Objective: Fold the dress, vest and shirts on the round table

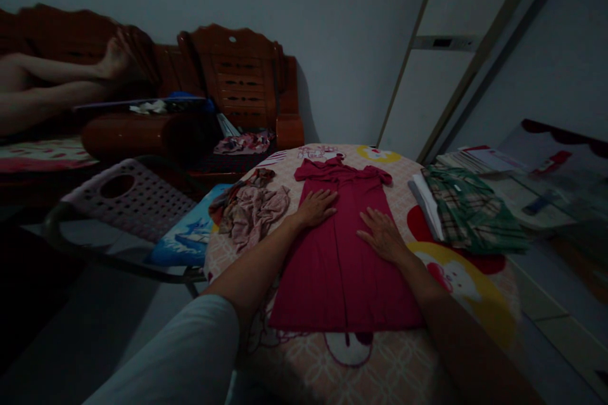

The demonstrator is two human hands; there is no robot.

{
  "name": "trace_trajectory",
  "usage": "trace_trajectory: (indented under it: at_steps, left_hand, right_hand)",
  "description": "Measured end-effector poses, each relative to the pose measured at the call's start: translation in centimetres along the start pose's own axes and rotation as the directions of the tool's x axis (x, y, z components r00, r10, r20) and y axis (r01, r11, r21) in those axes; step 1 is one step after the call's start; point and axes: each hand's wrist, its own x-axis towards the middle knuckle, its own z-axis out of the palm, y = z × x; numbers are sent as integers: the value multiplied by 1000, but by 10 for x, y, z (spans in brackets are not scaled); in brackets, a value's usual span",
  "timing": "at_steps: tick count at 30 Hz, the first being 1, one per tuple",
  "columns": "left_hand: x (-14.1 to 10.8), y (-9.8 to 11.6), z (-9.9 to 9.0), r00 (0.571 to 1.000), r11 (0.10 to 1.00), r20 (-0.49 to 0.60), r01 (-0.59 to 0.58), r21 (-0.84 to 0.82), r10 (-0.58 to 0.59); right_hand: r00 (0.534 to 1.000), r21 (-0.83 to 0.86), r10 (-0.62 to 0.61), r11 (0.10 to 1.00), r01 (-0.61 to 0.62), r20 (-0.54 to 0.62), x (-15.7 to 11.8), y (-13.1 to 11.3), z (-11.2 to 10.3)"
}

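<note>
A magenta short-sleeved dress [339, 266] lies spread flat on a round table covered by a patterned cloth [380, 367], its collar toward the far side and its hem toward me. My left hand [317, 207] rests flat on the upper left part of the dress, fingers stretched out. On the right side of the dress, my right hand [381, 235] lies palm down with its fingers spread. Neither hand grips anything. Left of the dress sits a crumpled heap of pinkish clothes [256, 205]. To the right is a folded green plaid garment [470, 209] beside white folded cloth [427, 205].
A woven-back chair [128, 196] with a blue cushion [187, 231] stands at the table's left. Behind it are wooden sofas [237, 76], where a person's bare legs [52, 82] stretch out. Papers [494, 158] lie on a glass surface at right, near a tall white cabinet-like unit [432, 88].
</note>
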Motion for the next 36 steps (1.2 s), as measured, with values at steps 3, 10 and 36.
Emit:
trace_trajectory:
  at_steps: [3,10,36]
  left_hand:
    - [1,-2,2,1000,1000,4,-4,27,4]
    - [2,-1,2,1000,999,2,3,32,-3]
    - [11,-7,-15,984,984,-134,-134,-122,117]
  right_hand:
    - [1000,1,4,1000,-4,-2,0,-1,-1]
    - [1000,10,0,1000,0,-12,0,0,2]
    - [922,331,-385,876,351,41,-34,-35,-81]
